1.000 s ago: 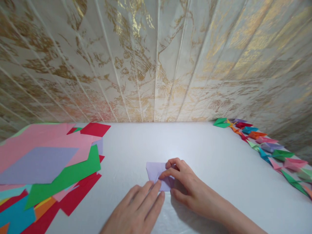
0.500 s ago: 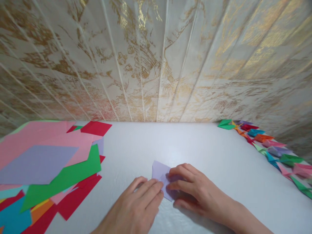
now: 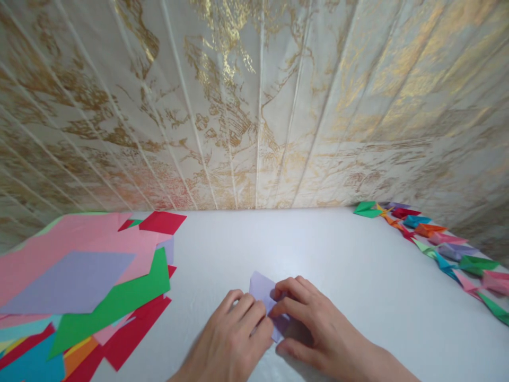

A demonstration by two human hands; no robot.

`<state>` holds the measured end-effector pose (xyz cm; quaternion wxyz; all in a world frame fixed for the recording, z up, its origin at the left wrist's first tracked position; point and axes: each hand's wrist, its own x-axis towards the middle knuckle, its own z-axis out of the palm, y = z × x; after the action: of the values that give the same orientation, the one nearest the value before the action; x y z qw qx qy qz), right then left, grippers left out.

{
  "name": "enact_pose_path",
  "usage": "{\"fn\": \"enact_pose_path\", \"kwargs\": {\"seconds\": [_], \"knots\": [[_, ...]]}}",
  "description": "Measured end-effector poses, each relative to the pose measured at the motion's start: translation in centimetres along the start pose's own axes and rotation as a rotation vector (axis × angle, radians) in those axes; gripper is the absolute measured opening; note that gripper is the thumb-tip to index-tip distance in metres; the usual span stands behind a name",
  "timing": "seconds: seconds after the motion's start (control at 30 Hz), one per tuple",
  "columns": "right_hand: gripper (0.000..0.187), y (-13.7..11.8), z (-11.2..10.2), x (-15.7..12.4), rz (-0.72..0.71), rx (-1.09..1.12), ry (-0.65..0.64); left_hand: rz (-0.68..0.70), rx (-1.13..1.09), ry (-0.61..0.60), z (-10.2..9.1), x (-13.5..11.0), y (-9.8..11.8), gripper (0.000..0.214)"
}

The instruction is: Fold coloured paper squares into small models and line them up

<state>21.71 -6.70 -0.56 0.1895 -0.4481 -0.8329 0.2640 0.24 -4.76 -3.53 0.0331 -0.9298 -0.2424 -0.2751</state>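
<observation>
Working with both hands at a small folded lilac paper (image 3: 260,286), down on the white tabletop (image 3: 254,241) near the lower middle of the head view. Resting the left hand (image 3: 234,339) at the paper's left edge, with fingers curled, close together and partly over it. Cannot tell about a pinch there, with the tips partly hidden. Holding the right hand (image 3: 318,323) over the paper's right side, with fingers bent and loosely spread, the foremost tips at the paper, and the thumb apart from them near its lower corner.

To the left, well apart from the hands, a loose overlapping heap of coloured sheets on the tabletop: pink sheets (image 3: 87,228) with a larger lilac sheet (image 3: 71,284) on top, then a green sheet (image 3: 131,292), a red sheet (image 3: 137,331), a blue sheet (image 3: 35,366) and an orange sheet (image 3: 78,361) lower down, plus a red square (image 3: 164,223) near the far edge.

To the right, also well apart, slanting lines of small folded paper figures (image 3: 455,250) in many colours, with a green figure (image 3: 366,209) at the far end. Behind the tabletop, a pale curtain (image 3: 238,175) with gold patterning
</observation>
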Motion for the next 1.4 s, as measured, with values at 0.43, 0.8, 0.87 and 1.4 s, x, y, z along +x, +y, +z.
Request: {"fn": "enact_pose_path", "kwargs": {"seconds": [0.43, 0.8, 0.87, 1.4], "knots": [[0.020, 0.3, 0.7, -0.1, -0.116, -0.053, 0.091, -0.106, -0.129, 0.000, -0.9, 0.4, 0.3, 0.030], [0.012, 0.2, 0.5, 0.4, -0.031, 0.110, 0.107, 0.022, 0.144, 0.056, -0.7, -2.7, 0.4, 0.034], [0.011, -0.2, 0.8, 0.6, 0.064, 0.156, 0.118, 0.023, 0.164, 0.043, -0.7, -2.6, 0.7, 0.035], [0.020, -1.1, 1.5, 1.6, 0.233, 0.120, 0.161, -0.009, 0.063, -0.004, -0.7, -2.4, 1.1, 0.032]]}}
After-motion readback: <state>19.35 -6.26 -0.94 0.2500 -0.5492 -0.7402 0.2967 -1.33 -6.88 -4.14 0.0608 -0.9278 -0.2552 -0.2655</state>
